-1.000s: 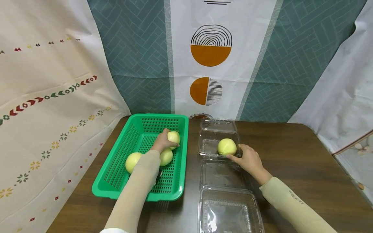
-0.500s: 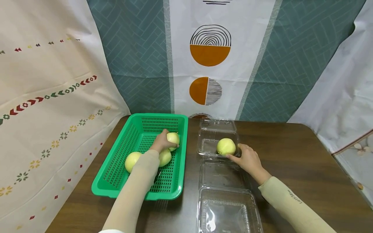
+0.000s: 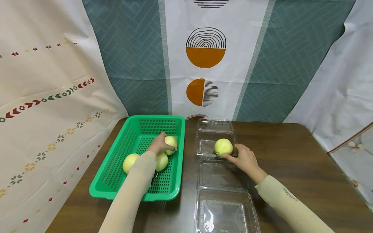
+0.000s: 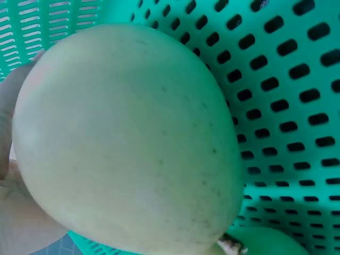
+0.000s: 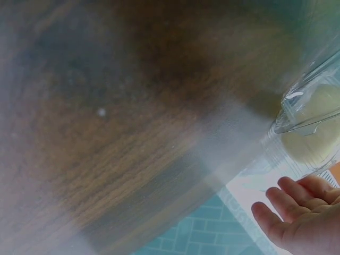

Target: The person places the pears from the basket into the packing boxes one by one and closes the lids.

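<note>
In the head view, my left hand (image 3: 158, 144) reaches into the green basket (image 3: 182, 152) and grips a pale yellow-green round fruit (image 3: 171, 143). That fruit (image 4: 127, 138) fills the left wrist view, smooth and lightly speckled, with part of my hand (image 4: 26, 223) at its left. Two similar fruits lie nearby, one in front (image 3: 162, 162) and one farther left (image 3: 129, 162). My right hand (image 3: 244, 160) is at the right front corner of a clear plastic container (image 3: 205, 145) holding another fruit (image 3: 223, 146). In the right wrist view, its fingers (image 5: 287, 204) extend loosely beside the container's wall.
A hinged clear lid (image 3: 217, 176) lies flat in front of the filled container. Nearer stands a second clear container (image 3: 224, 215). Everything rests on a dark wooden table (image 3: 279, 145), with patterned cloths (image 3: 140, 58) hanging behind and at the sides.
The head view has shifted slightly, so the scene sits a little farther left. My left hand and its fruit have sunk slightly in the basket; my right hand stays by the container.
</note>
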The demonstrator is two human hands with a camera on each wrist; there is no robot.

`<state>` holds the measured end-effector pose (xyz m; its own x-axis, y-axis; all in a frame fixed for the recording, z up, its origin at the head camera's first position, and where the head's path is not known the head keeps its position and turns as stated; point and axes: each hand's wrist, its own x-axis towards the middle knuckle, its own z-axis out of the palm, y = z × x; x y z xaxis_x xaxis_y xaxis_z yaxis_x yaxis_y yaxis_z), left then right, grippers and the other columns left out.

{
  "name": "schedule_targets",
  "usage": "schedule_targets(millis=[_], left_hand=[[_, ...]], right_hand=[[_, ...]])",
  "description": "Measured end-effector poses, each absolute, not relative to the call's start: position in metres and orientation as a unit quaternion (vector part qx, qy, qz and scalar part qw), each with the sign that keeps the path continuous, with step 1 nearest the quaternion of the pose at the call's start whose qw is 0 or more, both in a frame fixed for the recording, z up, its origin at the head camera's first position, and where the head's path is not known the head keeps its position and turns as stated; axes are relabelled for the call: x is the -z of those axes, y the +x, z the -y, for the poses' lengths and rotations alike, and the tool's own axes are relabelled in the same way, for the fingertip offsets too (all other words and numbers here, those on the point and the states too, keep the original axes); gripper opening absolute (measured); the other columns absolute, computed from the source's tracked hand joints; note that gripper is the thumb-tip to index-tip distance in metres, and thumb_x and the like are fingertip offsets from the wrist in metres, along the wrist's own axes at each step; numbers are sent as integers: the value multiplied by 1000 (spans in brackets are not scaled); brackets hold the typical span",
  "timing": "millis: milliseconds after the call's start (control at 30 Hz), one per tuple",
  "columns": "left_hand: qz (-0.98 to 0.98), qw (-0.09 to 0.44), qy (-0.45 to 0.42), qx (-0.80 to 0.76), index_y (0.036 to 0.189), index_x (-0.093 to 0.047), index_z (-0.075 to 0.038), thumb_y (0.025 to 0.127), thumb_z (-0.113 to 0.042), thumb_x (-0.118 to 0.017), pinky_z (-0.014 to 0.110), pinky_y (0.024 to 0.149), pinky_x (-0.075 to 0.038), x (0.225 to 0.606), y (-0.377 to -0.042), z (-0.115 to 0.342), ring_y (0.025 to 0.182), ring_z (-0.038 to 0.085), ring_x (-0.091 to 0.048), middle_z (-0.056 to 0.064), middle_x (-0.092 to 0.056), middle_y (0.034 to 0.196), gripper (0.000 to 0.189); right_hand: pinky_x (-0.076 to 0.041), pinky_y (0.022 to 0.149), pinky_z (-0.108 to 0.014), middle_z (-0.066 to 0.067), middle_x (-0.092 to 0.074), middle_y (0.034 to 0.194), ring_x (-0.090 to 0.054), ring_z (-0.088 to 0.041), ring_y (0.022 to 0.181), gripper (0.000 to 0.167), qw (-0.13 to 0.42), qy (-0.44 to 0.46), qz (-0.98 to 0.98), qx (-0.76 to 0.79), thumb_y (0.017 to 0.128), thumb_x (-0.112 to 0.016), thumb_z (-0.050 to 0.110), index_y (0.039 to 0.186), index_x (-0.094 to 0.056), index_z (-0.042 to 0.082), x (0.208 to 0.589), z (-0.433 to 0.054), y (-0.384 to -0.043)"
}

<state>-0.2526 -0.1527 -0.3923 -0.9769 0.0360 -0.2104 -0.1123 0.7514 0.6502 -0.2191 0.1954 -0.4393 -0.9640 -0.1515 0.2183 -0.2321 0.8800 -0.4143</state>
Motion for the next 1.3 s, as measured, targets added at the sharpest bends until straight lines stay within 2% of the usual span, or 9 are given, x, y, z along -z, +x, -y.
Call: schedule_targets(millis=[67, 300, 667, 933, 1300], left_hand=[[-932, 101, -19, -348, 126, -39, -1, 74, -27, -79, 44, 78, -49, 391, -252, 155, 93, 32, -56, 21, -56, 114, 71], [-937, 89, -14, -337, 125, -39, -1, 75, -29, -79, 45, 81, -49, 380, -251, 155, 95, 32, -57, 21, -56, 115, 70], [-938, 59, -19, -342, 130, -36, 1, 76, -28, -78, 46, 84, -49, 364, -252, 155, 102, 36, -57, 25, -54, 119, 74], [-933, 41, -32, -355, 130, -36, 0, 76, -29, -77, 47, 84, -49, 361, -249, 157, 102, 37, -57, 25, -54, 119, 74], [-914, -11, -66, -400, 135, -30, 0, 77, -31, -76, 47, 83, -50, 355, -248, 158, 104, 38, -56, 26, -52, 121, 80]], right_hand=[[-46, 84, -58, -27, -60, 117, -57, -43, 106, 72, 90, 101, 965, -226, 79, -72, 48, 120, -56, -9, 440, -195, -220], [-47, 73, -52, -20, -64, 102, -60, -36, 90, 61, 103, 106, 962, -228, 78, -74, 47, 109, -60, -4, 439, -194, -222], [-47, 79, -56, -25, -62, 110, -59, -41, 99, 67, 94, 104, 964, -225, 80, -72, 47, 115, -57, -8, 437, -194, -222], [-47, 78, -56, -24, -63, 109, -59, -40, 98, 66, 94, 104, 964, -224, 80, -73, 47, 114, -58, -7, 437, -195, -222], [-47, 75, -54, -23, -63, 105, -59, -38, 93, 65, 95, 103, 964, -227, 79, -73, 46, 113, -58, -7, 439, -195, -221]])
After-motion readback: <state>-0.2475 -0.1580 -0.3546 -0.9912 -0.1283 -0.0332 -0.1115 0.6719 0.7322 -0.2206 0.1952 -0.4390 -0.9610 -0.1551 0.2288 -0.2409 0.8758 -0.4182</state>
